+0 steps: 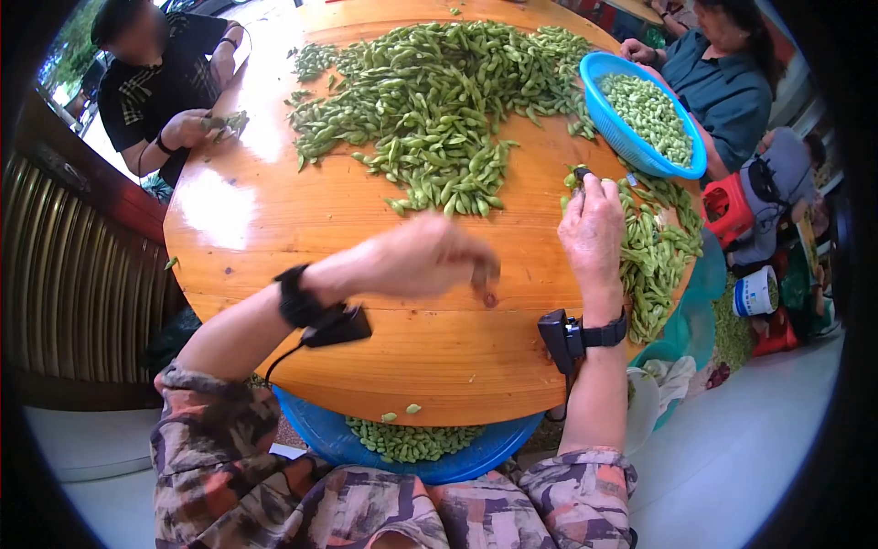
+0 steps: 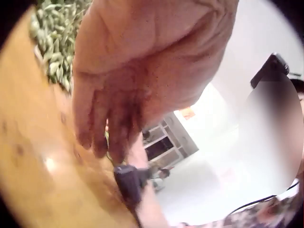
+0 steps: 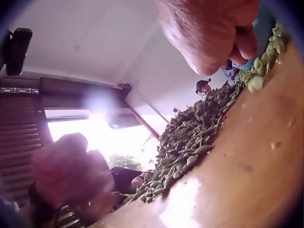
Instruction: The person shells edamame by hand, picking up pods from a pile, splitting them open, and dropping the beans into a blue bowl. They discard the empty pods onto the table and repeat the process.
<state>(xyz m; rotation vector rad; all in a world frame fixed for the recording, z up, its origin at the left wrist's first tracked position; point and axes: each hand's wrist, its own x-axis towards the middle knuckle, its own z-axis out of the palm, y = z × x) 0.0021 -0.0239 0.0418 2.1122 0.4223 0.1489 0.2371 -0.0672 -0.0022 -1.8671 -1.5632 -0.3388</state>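
Observation:
Over the bare wood of the round table, my left hand (image 1: 421, 261) is raised and blurred, its fingers bent downward; in the left wrist view the fingers of that hand (image 2: 114, 109) hang loosely, and no pod can be made out clearly in them. My right hand (image 1: 594, 229) pinches a green pod (image 1: 572, 180) at its fingertips, beside a dark patch I cannot identify. To its right lies a smaller heap of pods (image 1: 651, 274). A large pile of green pods (image 1: 439, 101) covers the far middle of the table (image 1: 402, 348).
A blue basket (image 1: 608, 114) of shelled beans stands at the right edge. Below the near edge sits a blue basin (image 1: 338, 444) with more beans. Two people sit across, one left, one right. Two loose beans (image 1: 413, 409) lie near the front edge.

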